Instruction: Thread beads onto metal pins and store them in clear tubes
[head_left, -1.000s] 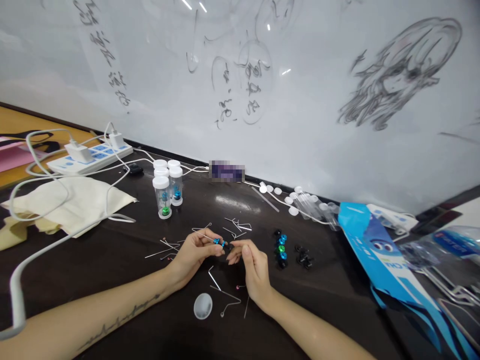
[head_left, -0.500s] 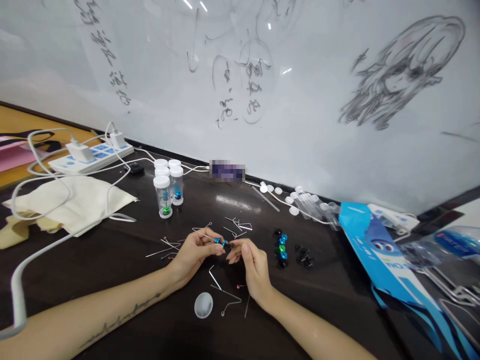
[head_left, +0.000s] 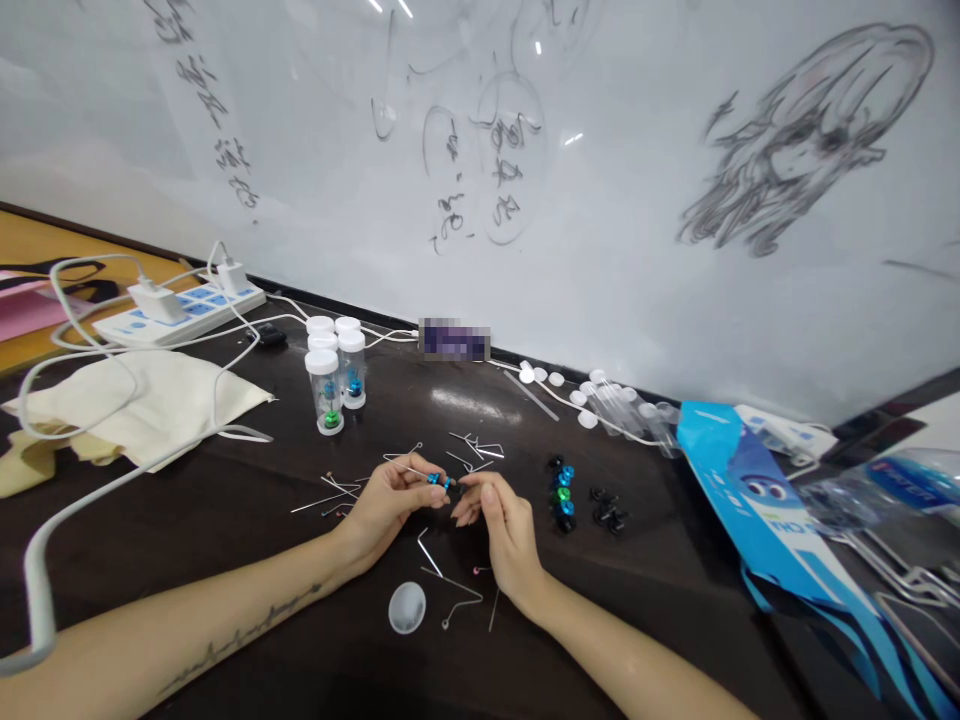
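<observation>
My left hand [head_left: 390, 505] pinches a small shiny blue spool-shaped part [head_left: 435, 480] with a black end. A thin wire [head_left: 405, 464] with a looped tip sticks out past the fingers of that hand. Closed at the part's black end are the fingertips of my right hand [head_left: 510, 530]; the exact contact is partly hidden. Below the hands lie an L-shaped hex key [head_left: 429, 552], a bent wire with a looped end [head_left: 463, 605] and a round translucent cup [head_left: 407, 608]. More thin pins [head_left: 337, 490] lie beside my left wrist.
Capped clear tubes [head_left: 324, 390] stand at the back left. Several metal keys [head_left: 480, 450] lie behind my hands. To the right are blue, green and black spools [head_left: 564, 495], black pieces [head_left: 607, 510], empty tubes [head_left: 615, 405] and a blue bag [head_left: 735, 480]. A white cable [head_left: 37, 560] crosses the left.
The hands keep nearly the same pose around the blue and black part. The view has shifted very slightly.
</observation>
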